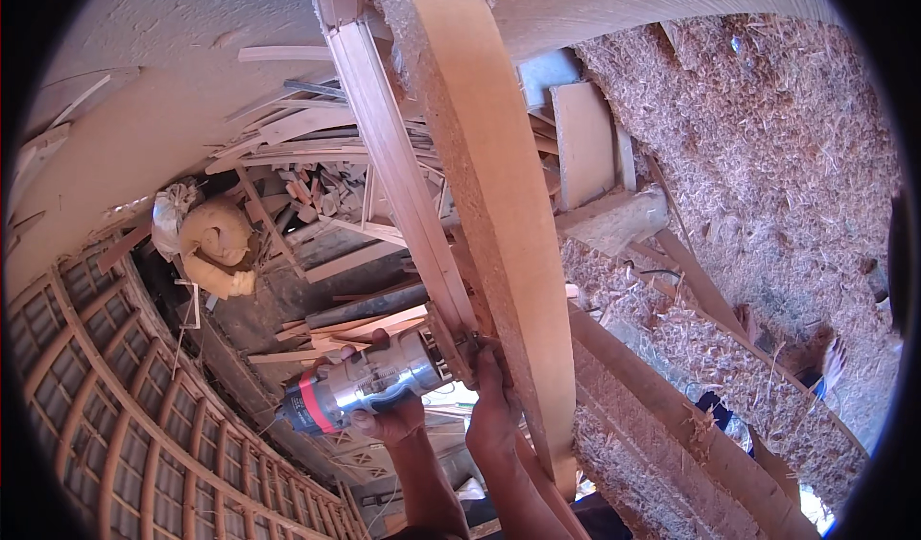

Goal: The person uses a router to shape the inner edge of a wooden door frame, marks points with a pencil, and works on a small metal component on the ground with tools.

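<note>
A trim router (369, 382) with a silver body, a red band and a dark end cap lies sideways in my left hand (395, 419). That hand is closed round the body, with thumb and fingers showing on either side. The router's base plate (443, 345) is against the near part of a long grooved wooden strip (398, 171). My right hand (492, 410) is closed at the base, its fingertips on the plate's edge beside the strip; part of its grip is hidden. Just right of it runs a thick pale wooden board (499, 214).
Wood shavings (739, 156) cover the ground at right, around long timber beams (672, 415). Offcuts (321, 190) and thin slats are piled at left, near a yellow foam roll (216, 238). A wooden lattice frame (144, 415) stands at lower left.
</note>
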Motion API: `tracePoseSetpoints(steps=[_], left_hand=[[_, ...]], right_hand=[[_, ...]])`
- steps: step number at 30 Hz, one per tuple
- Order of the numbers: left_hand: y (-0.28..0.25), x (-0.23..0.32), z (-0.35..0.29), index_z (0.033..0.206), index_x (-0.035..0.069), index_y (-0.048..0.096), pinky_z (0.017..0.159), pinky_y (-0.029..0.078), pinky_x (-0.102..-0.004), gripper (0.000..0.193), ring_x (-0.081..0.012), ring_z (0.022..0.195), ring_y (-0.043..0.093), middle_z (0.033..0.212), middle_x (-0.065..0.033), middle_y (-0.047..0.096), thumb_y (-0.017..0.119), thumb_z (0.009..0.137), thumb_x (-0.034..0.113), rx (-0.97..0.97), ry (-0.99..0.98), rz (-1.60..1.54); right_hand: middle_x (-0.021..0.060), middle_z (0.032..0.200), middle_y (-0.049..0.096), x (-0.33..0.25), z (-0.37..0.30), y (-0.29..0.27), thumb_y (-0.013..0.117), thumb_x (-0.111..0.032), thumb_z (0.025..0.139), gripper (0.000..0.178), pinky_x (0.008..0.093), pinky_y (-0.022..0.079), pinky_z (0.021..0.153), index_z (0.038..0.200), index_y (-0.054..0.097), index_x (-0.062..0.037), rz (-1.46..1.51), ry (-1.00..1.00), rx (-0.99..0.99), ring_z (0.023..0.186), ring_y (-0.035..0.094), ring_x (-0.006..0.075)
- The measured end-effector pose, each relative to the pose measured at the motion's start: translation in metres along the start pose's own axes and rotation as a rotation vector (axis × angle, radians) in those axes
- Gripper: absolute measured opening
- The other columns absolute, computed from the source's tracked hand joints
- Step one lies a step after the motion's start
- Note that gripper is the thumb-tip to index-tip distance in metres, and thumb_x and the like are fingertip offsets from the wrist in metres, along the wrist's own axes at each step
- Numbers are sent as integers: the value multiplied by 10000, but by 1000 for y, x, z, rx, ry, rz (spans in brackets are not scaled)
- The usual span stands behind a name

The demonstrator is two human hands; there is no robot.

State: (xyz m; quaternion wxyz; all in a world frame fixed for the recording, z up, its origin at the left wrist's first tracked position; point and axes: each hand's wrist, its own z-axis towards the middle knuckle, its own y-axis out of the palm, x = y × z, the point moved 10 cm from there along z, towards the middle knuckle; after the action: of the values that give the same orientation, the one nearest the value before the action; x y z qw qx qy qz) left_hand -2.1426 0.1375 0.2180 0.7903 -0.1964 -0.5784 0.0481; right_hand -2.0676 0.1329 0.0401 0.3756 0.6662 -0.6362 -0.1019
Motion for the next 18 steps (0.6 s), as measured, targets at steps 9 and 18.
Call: tracePoseSetpoints(steps=[9, 18], left_hand=[[2, 0, 2, 1461, 175, 372, 1049, 373, -700, 802, -440, 1343, 412, 1412, -79, 468, 788, 811, 393, -25, 0, 23], [-5, -6, -1, 1474, 251, 334, 1075, 394, -629, 850, -435, 1303, 464, 1408, -40, 481, 825, 783, 320, 33, -27, -63]], right_hand=[[28, 1024, 631, -5, 1, 2, 530, -248, 1014, 274, 273, 444, 832, 1145, 638, -33, 3, -58, -5, 942, 554, 114], [51, 1061, 631, -18, -5, 4, 509, -274, 1025, 347, 281, 482, 818, 1240, 595, -16, -127, 2, -50, 950, 572, 127]])
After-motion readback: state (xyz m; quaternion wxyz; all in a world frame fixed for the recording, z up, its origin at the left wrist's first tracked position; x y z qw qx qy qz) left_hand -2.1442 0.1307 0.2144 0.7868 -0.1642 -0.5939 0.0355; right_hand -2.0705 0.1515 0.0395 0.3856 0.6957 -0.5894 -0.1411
